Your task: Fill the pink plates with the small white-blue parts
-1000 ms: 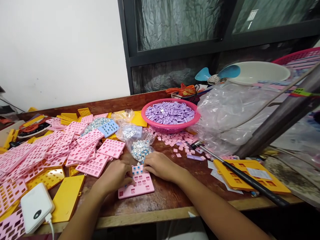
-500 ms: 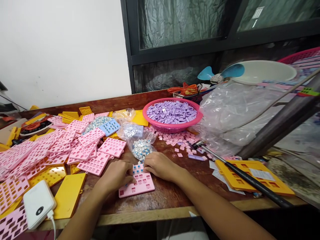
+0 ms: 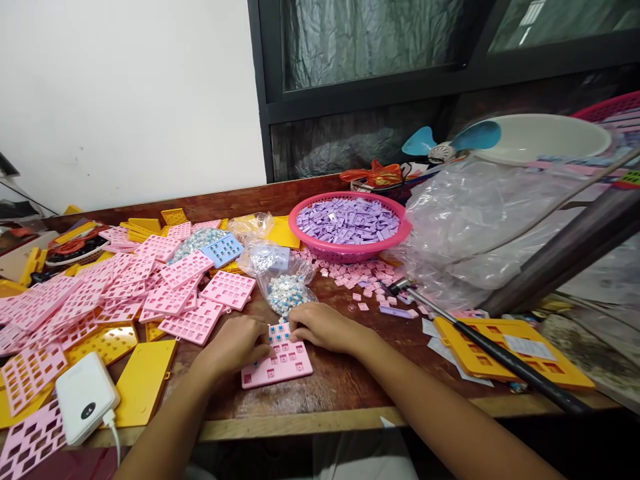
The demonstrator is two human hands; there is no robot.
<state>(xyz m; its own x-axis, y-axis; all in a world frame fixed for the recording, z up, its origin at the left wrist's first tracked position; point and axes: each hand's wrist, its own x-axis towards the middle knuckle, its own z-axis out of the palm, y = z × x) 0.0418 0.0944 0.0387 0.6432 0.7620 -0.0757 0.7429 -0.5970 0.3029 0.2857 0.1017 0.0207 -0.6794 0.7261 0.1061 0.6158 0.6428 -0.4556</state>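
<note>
A pink plastic grid plate (image 3: pixel 280 365) lies flat on the wooden table (image 3: pixel 330 393) in front of me, with small blue-and-white parts set in its far rows. My left hand (image 3: pixel 231 347) rests on the plate's left side, fingers curled down onto it. My right hand (image 3: pixel 320 327) sits at the plate's far right corner, fingers bent and pressed together on a small part I cannot make out. Just beyond the hands lies an open clear bag of small blue-and-white parts (image 3: pixel 285 292).
A heap of pink grid plates (image 3: pixel 125 293) and yellow plates (image 3: pixel 143 380) fills the left. A white power bank (image 3: pixel 85 397) lies at the front left. A pink basket of lilac tiles (image 3: pixel 347 223), loose pink tiles (image 3: pixel 367 275), a plastic sheet (image 3: pixel 475 220) and a black rod (image 3: pixel 500 360) are to the right.
The view has drifted slightly, shifting everything a little right and up. Both hands stay on the pink plate, with only small finger movements.
</note>
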